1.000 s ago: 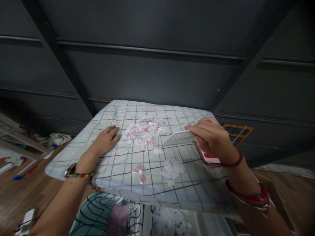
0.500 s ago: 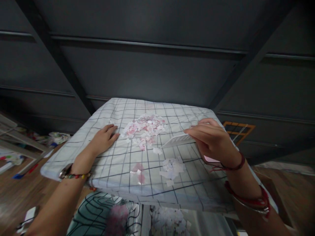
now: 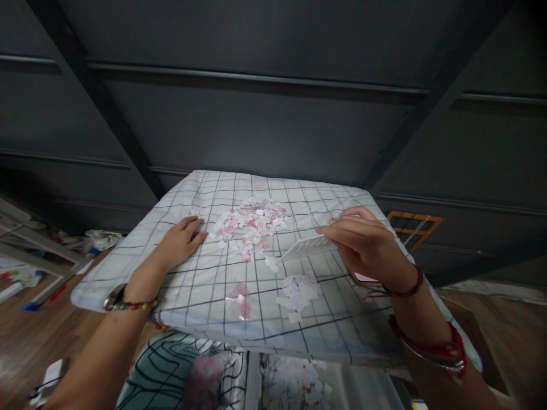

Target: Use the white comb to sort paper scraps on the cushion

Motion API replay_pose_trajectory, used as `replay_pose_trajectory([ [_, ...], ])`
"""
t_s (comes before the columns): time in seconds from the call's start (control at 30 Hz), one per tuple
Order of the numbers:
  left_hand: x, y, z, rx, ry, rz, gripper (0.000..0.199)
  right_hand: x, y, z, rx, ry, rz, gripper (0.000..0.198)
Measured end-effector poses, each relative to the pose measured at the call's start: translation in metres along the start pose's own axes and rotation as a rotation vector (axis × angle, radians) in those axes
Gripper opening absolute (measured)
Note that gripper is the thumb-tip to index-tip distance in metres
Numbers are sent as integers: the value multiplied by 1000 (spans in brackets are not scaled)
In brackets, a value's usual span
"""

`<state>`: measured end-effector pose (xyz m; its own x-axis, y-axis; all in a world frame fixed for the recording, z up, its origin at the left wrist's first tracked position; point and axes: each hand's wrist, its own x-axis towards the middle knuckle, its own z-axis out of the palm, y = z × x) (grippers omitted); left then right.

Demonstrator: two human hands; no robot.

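Note:
My right hand (image 3: 363, 245) pinches a thin white card-like piece (image 3: 307, 246) with rows of marks or slots, held at a tilt. Its far end meets or nearly meets a small white paper scrap (image 3: 272, 263). My left hand (image 3: 182, 242) lies flat on the checked cloth (image 3: 205, 285), fingers spread, beside a pile of pink and white paper scraps (image 3: 256, 219). Nearer me lie a smaller heap of white scraps (image 3: 299, 293) and a clear and pink piece (image 3: 240, 302). Under my right hand a pink-screened phone-like thing (image 3: 366, 278) shows in part.
Below the table's front edge sit a container of white scraps (image 3: 294, 381) and a green cloth with dark lines (image 3: 164, 370), with blurred pink material (image 3: 205, 378) on it. A dark panelled wall (image 3: 265, 125) stands behind. An orange frame (image 3: 414, 230) is at right.
My right hand has shifted slightly left with the white piece, and the small scrap at its end has moved a little left. My left hand has stayed still.

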<state>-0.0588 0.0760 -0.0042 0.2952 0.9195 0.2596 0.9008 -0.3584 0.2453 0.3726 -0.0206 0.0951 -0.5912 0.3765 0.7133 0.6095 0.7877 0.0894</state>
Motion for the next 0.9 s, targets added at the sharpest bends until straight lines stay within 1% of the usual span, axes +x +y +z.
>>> replay_pose_trajectory([
  [0.17, 0, -2, 2, 14, -5, 1, 63, -3, 4, -5, -8, -4, -11, 43],
  [0.3, 0, -3, 4, 15, 7, 6, 62, -5, 7, -10, -10, -14, 14, 43],
  [0.43, 0, -2, 2, 18, -3, 0, 60, -5, 6, -7, -42, -22, 19, 44],
  [0.6, 1, -2, 0, 9, -20, 2, 63, 0, -1, -2, -27, -48, 15, 43],
  [0.73, 1, -2, 1, 4, -26, -2, 63, 6, -8, -2, -2, -29, -41, 40],
  [0.83, 1, -2, 2, -1, -13, 5, 65, 7, -9, -1, -21, 16, -34, 42],
  [0.9, 1, -2, 2, -1, -4, 6, 66, 5, -8, 0, -37, 17, -22, 43],
])
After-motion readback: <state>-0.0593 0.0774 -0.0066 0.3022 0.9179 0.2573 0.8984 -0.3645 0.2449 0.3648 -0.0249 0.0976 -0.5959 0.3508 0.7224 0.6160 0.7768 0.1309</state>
